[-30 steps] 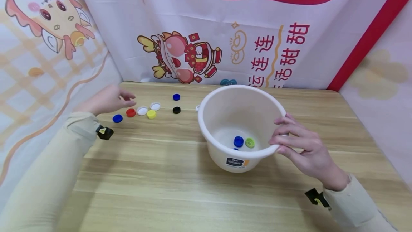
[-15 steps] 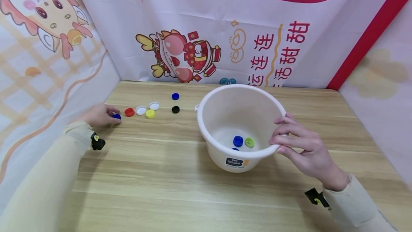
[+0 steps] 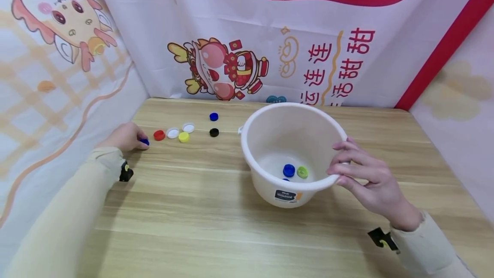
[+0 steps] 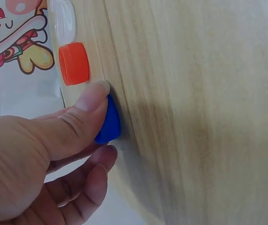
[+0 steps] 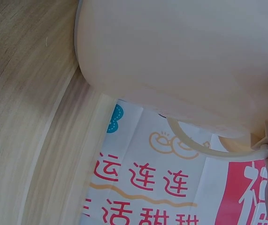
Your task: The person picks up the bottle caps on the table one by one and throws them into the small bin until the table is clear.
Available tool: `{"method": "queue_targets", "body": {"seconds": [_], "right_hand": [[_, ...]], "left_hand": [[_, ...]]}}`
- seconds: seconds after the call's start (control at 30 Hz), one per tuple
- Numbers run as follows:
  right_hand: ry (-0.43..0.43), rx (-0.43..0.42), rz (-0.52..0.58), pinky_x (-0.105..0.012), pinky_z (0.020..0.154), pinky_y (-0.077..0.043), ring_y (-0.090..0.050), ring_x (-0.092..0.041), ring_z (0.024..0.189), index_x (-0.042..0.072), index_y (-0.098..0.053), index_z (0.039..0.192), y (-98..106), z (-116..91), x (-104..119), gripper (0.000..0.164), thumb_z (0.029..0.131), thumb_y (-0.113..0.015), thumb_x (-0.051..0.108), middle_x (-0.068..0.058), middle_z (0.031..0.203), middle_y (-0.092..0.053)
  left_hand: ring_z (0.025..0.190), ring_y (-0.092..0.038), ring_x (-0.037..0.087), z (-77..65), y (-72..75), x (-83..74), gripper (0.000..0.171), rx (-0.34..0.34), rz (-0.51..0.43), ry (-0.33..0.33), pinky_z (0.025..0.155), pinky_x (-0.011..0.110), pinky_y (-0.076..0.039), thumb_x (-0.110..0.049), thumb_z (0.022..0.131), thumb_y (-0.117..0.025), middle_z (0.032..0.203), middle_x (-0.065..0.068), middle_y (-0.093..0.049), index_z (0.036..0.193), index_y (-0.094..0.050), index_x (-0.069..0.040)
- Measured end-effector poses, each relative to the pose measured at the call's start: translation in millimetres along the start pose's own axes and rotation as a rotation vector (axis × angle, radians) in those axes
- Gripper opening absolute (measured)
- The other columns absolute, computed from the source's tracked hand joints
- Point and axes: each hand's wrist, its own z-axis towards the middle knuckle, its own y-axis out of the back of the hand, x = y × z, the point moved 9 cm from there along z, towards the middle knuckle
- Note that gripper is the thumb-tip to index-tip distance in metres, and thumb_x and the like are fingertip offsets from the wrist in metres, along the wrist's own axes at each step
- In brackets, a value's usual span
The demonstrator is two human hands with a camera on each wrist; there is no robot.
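At the table's left, my left hand (image 3: 125, 137) pinches a blue bottle cap (image 4: 109, 123) between thumb and fingers, low by the wood. Just beyond it lies a red cap (image 3: 159, 135), then two white caps (image 3: 172, 133) and a yellow cap (image 3: 183, 137). My right hand (image 3: 366, 179) grips the rim of a cream-white bucket (image 3: 266, 181), thumb outside and fingers over the edge. Inside, on the bucket's floor, are a blue cap (image 3: 288, 170), a green cap (image 3: 302, 172) and a further blue one, mostly hidden by the near wall.
Toward the back, a second loose blue cap (image 3: 214, 116) and a black cap (image 3: 214, 132) lie left of the bucket. The bucket's handle (image 5: 209, 149) hangs at its far side. A printed cloth (image 3: 154, 33) walls off the table's (image 3: 185, 226) back and left.
My left hand has come down from above the red cap to the leftmost blue cap and now pinches it. The right hand stays on the bucket rim.
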Motion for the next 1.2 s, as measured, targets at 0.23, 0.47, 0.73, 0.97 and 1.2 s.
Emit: {"method": "queue_targets", "body": {"seconds": [0.23, 0.47, 0.73, 0.97, 1.2], "right_hand": [[0.002, -0.001, 0.032, -0.045, 0.116, -0.024, -0.054, -0.029, 0.119, -0.006, -0.074, 0.097, -1.3, -5.5, 1.0, 0.024, 0.091, -0.072, 0.017, -0.015, 0.095, -0.068], [0.000, 0.001, 0.006, -0.045, 0.116, -0.024, -0.054, -0.028, 0.119, -0.005, -0.074, 0.097, -1.2, -7.9, 1.2, 0.024, 0.091, -0.071, 0.018, -0.015, 0.095, -0.067], [0.024, 0.003, -0.006, -0.045, 0.116, -0.025, -0.054, -0.028, 0.119, -0.005, -0.075, 0.097, 0.1, -4.7, 4.1, 0.025, 0.092, -0.071, 0.019, -0.014, 0.095, -0.068], [0.040, 0.008, -0.017, -0.046, 0.116, -0.026, -0.055, -0.028, 0.116, -0.005, -0.075, 0.097, 0.8, -1.8, 4.7, 0.025, 0.091, -0.071, 0.019, -0.014, 0.095, -0.069], [0.053, 0.018, -0.021, -0.044, 0.116, -0.025, -0.055, -0.026, 0.116, -0.005, -0.075, 0.098, 2.1, 0.1, 6.2, 0.026, 0.091, -0.072, 0.020, -0.016, 0.096, -0.069]], "left_hand": [[0.068, -0.057, 0.018, -2.2, -8.0, -1.4, 0.009, 0.040, 0.014, -0.009, 0.070, 0.040, -0.048, -0.017, 0.081, -0.082, 0.078, 0.002, -0.072, 0.084, -0.080, -0.009], [0.068, -0.057, 0.018, -7.8, -7.9, -7.1, 0.014, 0.046, 0.022, 0.030, 0.068, 0.040, -0.048, -0.016, 0.082, -0.082, 0.081, 0.006, -0.073, 0.090, -0.080, -0.005], [0.082, -0.065, 0.030, -9.7, -5.4, -7.2, 0.027, 0.030, 0.052, 0.047, 0.078, 0.051, -0.051, -0.016, 0.082, -0.081, 0.096, 0.019, -0.073, 0.102, -0.076, 0.001], [0.095, -0.065, 0.040, -13.3, -1.8, -8.8, 0.024, -0.014, 0.069, 0.015, 0.085, 0.056, -0.049, -0.017, 0.082, -0.081, 0.101, 0.019, -0.072, 0.100, -0.077, -0.002], [0.087, -0.066, 0.029, -16.6, 0.7, -9.5, 0.017, -0.034, 0.063, -0.006, 0.079, 0.052, -0.050, -0.018, 0.082, -0.080, 0.094, 0.012, -0.073, 0.094, -0.078, -0.007]]}}
